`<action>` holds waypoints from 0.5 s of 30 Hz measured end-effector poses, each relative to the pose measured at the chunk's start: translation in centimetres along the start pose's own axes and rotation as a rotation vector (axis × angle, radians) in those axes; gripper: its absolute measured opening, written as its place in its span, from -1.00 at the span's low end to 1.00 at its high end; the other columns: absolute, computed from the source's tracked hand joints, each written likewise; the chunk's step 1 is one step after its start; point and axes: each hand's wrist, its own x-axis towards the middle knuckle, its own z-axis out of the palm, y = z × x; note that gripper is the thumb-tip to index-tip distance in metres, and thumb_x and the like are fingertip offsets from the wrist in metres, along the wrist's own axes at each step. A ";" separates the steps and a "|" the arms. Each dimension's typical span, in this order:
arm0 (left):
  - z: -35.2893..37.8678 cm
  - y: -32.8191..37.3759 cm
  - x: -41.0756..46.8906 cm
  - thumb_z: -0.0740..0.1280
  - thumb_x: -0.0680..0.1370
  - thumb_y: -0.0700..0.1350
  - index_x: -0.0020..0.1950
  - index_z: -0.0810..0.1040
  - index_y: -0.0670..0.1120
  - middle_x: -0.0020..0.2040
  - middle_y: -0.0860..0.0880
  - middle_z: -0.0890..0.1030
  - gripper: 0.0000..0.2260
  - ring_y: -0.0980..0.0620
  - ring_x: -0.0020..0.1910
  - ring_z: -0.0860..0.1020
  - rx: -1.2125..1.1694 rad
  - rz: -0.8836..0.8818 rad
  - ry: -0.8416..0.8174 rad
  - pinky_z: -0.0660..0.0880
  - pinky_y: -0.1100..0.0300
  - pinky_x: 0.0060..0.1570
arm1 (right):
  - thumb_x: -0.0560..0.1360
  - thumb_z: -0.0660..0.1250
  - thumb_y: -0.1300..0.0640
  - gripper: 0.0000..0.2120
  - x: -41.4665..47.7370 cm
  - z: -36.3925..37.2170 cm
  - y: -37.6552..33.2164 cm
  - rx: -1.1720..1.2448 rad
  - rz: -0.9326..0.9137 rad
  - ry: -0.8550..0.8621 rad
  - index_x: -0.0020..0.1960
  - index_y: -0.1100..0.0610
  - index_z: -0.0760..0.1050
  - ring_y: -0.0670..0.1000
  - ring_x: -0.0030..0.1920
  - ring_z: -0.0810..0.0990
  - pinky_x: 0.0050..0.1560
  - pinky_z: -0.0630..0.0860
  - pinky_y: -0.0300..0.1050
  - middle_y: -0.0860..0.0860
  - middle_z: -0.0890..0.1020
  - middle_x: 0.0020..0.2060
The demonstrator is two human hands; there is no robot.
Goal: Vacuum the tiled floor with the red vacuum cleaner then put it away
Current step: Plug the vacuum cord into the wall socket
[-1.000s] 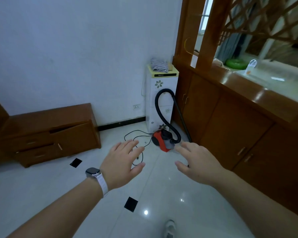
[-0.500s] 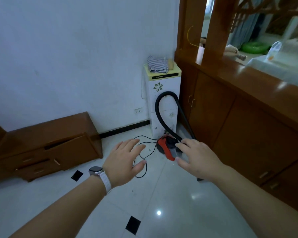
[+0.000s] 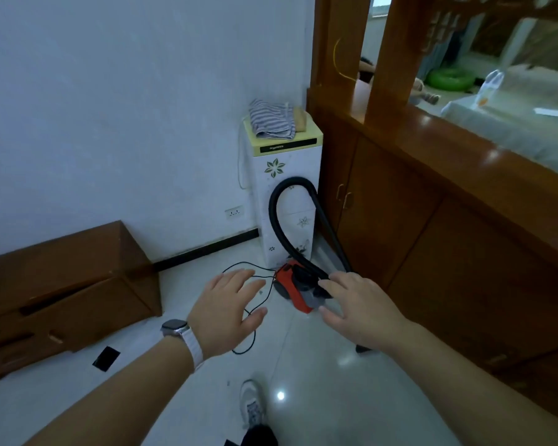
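1. The left hand (image 3: 226,312) and right hand (image 3: 361,307) are spread-fingered and hold nothing, likely reaching out to take hold.
2. The red vacuum cleaner (image 3: 292,289) sits on the tiled floor (image 3: 303,365) just beyond the right hand, seemingly parked in the corner.
3. Its cord (image 3: 248,333) lies loose below the left hand.

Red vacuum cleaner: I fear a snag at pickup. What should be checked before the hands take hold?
1. Left hand and right hand free: ok, both open.
2. Red vacuum cleaner in view on the tiled floor: ok.
3. Black hose joined to its body: ok.
4. Power cord tidy: not ok, it lies in loose loops on the floor.
5. Plug in the wall socket: cannot tell.
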 end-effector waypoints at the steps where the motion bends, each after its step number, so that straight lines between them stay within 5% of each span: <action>1: 0.6 -1.0 1.2 0.19 0.51 0.22 0.30 0.47 0.04 0.31 -0.01 0.51 -0.57 -0.04 0.28 0.47 -0.008 0.008 -0.001 0.37 0.02 0.25 | 0.57 0.10 -0.21 -0.48 1.3 0.0 0.3 0.000 0.010 -0.004 0.47 -0.03 0.29 -0.01 0.38 0.32 0.35 0.30 -0.04 -0.06 0.37 0.38; 15: 4.4 -19.4 13.9 0.15 0.51 0.22 0.29 0.48 0.00 0.29 -0.08 0.52 -0.54 -0.09 0.24 0.49 -0.129 -0.018 -0.051 0.40 0.01 0.24 | 0.48 -0.02 -0.27 -0.40 22.8 0.0 -2.3 -0.056 0.008 -0.057 0.38 0.01 0.39 0.03 0.21 0.47 0.17 0.40 -0.03 -0.04 0.48 0.22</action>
